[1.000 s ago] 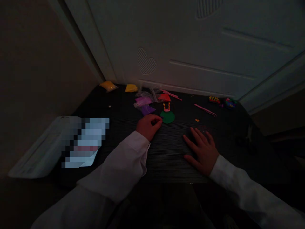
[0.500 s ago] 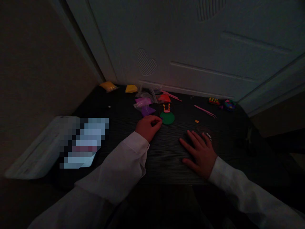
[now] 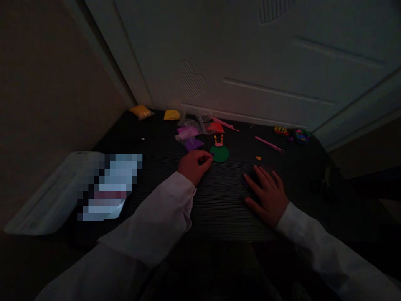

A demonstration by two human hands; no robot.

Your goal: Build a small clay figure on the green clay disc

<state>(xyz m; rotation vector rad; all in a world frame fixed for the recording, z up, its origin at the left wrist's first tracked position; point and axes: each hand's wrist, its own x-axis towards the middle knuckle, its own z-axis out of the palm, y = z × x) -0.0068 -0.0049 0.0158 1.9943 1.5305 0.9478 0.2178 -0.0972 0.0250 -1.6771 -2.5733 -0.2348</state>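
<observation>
A green clay disc [image 3: 219, 154] lies on the dark table, with a pink piece and two orange-and-yellow twisted strands [image 3: 218, 141] at its far edge. My left hand [image 3: 196, 166] is closed in a pinch at the disc's left edge. A tiny dark purple bit shows by those fingertips; whether they grip it I cannot tell. My right hand [image 3: 266, 194] lies palm down on the table, fingers spread, holding nothing. A thin dark purple strip [image 3: 244, 182] shows beside its index finger, partly hidden. Past this hand lies a small orange piece [image 3: 258, 158].
Bags of purple clay [image 3: 193, 144], red clay [image 3: 216, 127], yellow clay [image 3: 172, 115] and orange clay [image 3: 140, 111] lie along the back. Pink tweezers [image 3: 269, 144] and small colourful clay pieces [image 3: 301, 136] are at right. A bright-screened device [image 3: 112, 188] is at left.
My right hand has shifted slightly right, uncovering the thin purple strip and covering the white-dotted piece seen before. My left hand holds its pinch at the disc.
</observation>
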